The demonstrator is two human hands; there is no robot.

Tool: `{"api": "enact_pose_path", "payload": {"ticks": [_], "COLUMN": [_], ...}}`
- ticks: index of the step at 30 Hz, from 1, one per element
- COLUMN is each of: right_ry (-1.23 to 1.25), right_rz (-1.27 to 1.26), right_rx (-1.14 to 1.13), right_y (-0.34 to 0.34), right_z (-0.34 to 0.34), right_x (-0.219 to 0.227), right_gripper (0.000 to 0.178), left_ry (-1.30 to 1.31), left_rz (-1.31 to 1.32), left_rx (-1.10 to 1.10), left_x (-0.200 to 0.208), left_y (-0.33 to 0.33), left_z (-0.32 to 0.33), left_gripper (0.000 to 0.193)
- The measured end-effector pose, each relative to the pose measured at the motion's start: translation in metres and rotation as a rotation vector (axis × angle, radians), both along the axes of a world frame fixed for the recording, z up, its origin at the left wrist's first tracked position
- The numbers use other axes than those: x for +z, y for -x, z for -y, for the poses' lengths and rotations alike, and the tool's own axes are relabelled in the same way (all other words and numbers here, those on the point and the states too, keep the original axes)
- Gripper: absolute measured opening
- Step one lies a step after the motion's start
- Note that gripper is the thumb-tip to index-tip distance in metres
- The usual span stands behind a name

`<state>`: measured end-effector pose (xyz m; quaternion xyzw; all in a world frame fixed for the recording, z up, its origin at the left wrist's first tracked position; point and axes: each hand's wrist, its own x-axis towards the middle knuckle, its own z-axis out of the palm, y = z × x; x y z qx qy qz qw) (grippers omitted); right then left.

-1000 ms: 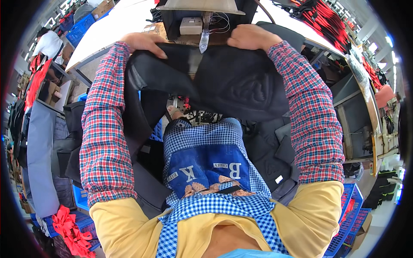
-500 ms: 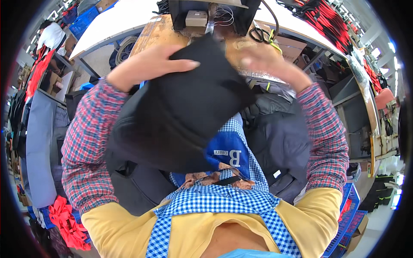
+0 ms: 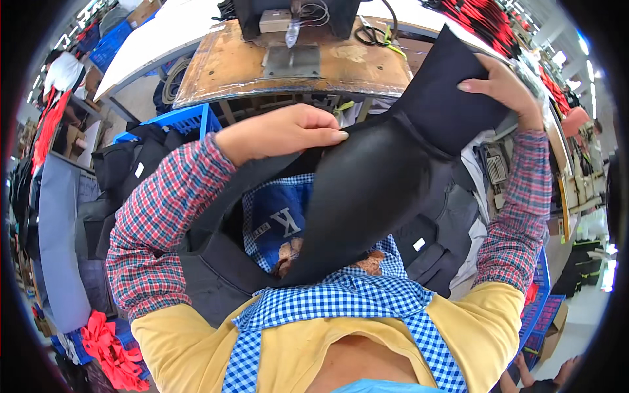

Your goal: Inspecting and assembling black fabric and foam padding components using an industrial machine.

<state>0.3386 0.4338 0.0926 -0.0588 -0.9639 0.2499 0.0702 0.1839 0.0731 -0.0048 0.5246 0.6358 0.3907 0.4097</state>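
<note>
Left hand and right hand hold black fabric.

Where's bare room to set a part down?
Wooden tabletop, left of the metal plate; also right of it, short of the scissors. Crowded: the lap, partly under black fabric, and by the blue crate, where dark pieces pile up.

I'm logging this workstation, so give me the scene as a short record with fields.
Left hand: pinching an edge of the black piece
Right hand: gripping its upper right end
Worktop: wooden, with a metal plate
Scissors: toward the worktop's far right
Crate: blue, by the worktop's near left corner
</note>
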Motion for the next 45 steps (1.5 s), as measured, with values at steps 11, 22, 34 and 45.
{"api": "enact_pose_path", "payload": {"ticks": [11,22,34,45], "right_ry": [0.234,0.166,0.435,0.579], "right_rz": [0.389,0.3,0.334,0.376], "right_rx": [0.383,0.435,0.399,0.18], "right_y": [-0.002,0.066,0.179,0.21], "right_z": [0.137,0.117,0.124,0.127], "right_x": [-0.066,-0.086,-0.109,-0.096], "right_gripper": [0.053,0.035,0.034,0.054], "left_ry": [-0.204,-0.032,0.182,0.222], "left_rz": [-0.032,-0.353,-1.035,-0.843], "left_rx": [0.09,0.24,0.508,0.525], "left_x": [-0.014,-0.034,0.012,-0.009], "left_y": [-0.036,0.007,0.124,0.189], "left_z": [-0.029,0.042,0.042,0.026], "left_gripper": [0.026,0.036,0.069,0.071]}}
